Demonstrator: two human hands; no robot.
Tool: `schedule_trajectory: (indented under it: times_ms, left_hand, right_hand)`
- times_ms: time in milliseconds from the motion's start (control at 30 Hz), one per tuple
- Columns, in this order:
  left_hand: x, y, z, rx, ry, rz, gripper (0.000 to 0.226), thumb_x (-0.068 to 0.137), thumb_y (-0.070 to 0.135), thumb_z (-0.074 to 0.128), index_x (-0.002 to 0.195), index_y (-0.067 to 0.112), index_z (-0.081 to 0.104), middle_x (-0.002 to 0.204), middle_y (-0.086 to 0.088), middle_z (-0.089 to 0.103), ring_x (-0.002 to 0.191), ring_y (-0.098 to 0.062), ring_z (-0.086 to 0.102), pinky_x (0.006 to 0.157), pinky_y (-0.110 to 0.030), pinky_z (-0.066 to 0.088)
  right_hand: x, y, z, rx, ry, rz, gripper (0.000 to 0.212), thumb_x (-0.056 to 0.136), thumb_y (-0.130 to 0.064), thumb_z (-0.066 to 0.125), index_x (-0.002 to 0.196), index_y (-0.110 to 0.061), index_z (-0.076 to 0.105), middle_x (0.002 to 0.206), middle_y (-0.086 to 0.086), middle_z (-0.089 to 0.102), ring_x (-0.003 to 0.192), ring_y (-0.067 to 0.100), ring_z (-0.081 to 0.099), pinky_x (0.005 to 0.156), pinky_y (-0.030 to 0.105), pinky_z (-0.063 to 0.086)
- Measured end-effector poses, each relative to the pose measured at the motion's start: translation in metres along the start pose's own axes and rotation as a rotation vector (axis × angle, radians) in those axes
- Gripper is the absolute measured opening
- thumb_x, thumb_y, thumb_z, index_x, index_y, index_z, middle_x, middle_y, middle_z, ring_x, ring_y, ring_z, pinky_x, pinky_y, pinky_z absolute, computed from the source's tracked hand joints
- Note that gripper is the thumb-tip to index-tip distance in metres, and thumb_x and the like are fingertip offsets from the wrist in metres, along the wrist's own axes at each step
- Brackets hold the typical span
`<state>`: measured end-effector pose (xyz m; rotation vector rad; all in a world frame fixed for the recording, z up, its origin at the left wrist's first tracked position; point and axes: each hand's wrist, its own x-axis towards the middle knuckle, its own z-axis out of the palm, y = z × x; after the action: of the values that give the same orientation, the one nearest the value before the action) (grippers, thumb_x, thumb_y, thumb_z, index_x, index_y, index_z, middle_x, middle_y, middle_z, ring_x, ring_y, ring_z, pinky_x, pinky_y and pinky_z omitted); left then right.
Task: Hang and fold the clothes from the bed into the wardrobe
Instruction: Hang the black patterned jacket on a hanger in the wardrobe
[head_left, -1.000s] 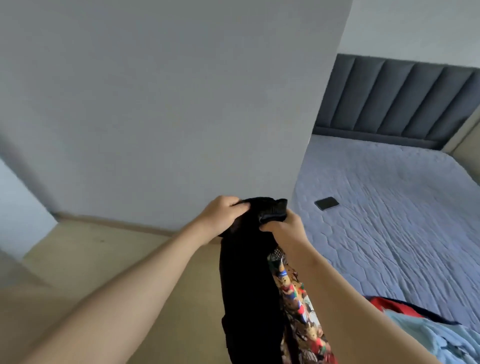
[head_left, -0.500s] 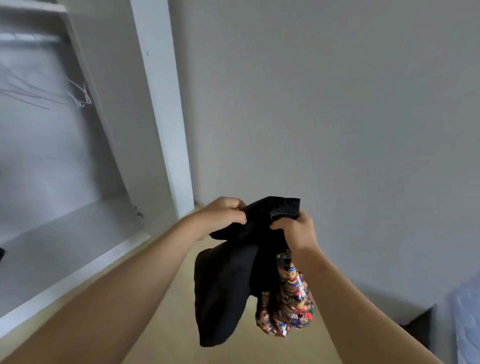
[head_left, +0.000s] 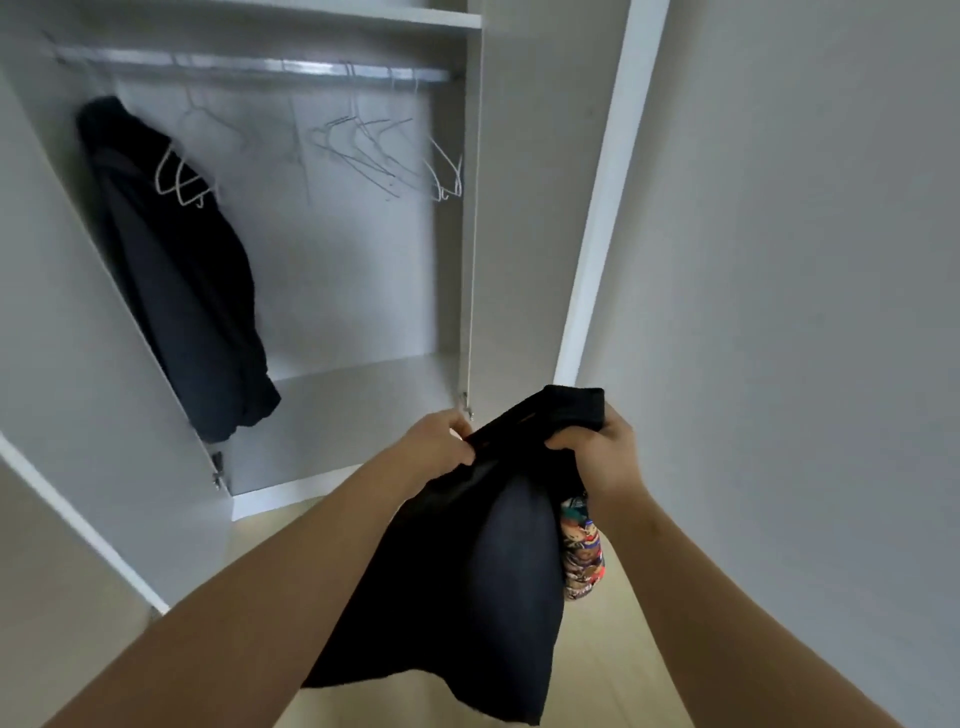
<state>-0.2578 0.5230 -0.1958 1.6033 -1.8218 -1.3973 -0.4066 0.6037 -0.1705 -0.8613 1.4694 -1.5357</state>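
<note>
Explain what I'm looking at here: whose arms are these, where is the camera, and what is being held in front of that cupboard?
There is no machine here. These are a person's two bare arms, seen from one wide-angle camera worn on the head, which looks forward and down. The left hand and the right hand each have a curled grip on the top edge of a black garment, which hangs down between them. A colourful printed cloth dangles below the right hand; how it is held is hidden. Ahead stands the open wardrobe. On its rail hang a dark jacket at the left and several bare wire hangers further right.
</note>
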Motion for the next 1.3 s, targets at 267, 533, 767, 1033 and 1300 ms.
schedule_trajectory:
  times_ms: [267, 533, 767, 1033, 1300]
  left_hand:
    - [0.042, -0.049, -0.059, -0.140, 0.236, -0.393, 0.026, 0.090, 0.002, 0.037, 0.099, 0.007, 0.061, 0.089, -0.015, 0.054, 0.074, -0.026, 0.054, 0.073, -0.043, 0.057]
    - [0.109, -0.022, -0.128, -0.859, 0.729, -0.357, 0.022, 0.092, -0.003, 0.039, 0.088, 0.014, 0.052, 0.089, -0.011, 0.051, 0.073, -0.023, 0.052, 0.050, -0.033, 0.046]
    - [0.131, -0.030, -0.185, -1.018, 0.937, -0.513, 0.018, 0.093, 0.005, 0.040, 0.076, 0.009, 0.044, 0.067, -0.004, 0.038, 0.055, -0.013, 0.036, 0.048, -0.019, 0.036]
    - [0.169, -0.017, -0.271, -1.400, 0.935, -0.247, 0.021, 0.093, 0.003, 0.043, 0.075, 0.008, 0.051, 0.075, -0.009, 0.052, 0.065, -0.019, 0.052, 0.057, -0.032, 0.046]
    - [0.211, -0.014, -0.389, -1.519, 0.934, -0.095, 0.025, 0.090, 0.005, 0.038, 0.069, 0.010, 0.050, 0.064, -0.004, 0.050, 0.056, -0.016, 0.047, 0.059, -0.028, 0.045]
  right_hand:
    - [0.081, 0.015, 0.085, 0.025, -0.271, 0.145, 0.036, 0.071, 0.019, 0.050, 0.087, -0.010, 0.064, 0.072, 0.007, 0.061, 0.067, 0.022, 0.060, 0.065, 0.031, 0.051]
    - [0.189, 0.004, 0.146, 0.006, -0.449, 0.189, 0.034, 0.072, 0.013, 0.054, 0.083, -0.017, 0.065, 0.075, 0.007, 0.064, 0.074, 0.026, 0.063, 0.072, 0.036, 0.052]
    - [0.238, 0.005, 0.199, -0.086, -0.633, 0.148, 0.031, 0.072, 0.015, 0.052, 0.078, -0.014, 0.063, 0.069, 0.003, 0.063, 0.065, 0.019, 0.061, 0.059, 0.026, 0.050]
    - [0.296, 0.011, 0.279, -0.218, -0.600, 0.026, 0.034, 0.071, 0.008, 0.056, 0.088, -0.020, 0.062, 0.087, 0.006, 0.067, 0.088, 0.029, 0.064, 0.080, 0.042, 0.052]
    - [0.350, 0.003, 0.388, -0.209, -0.409, -0.021, 0.037, 0.078, 0.009, 0.039, 0.091, -0.017, 0.062, 0.082, 0.000, 0.059, 0.060, 0.013, 0.050, 0.053, 0.024, 0.040]
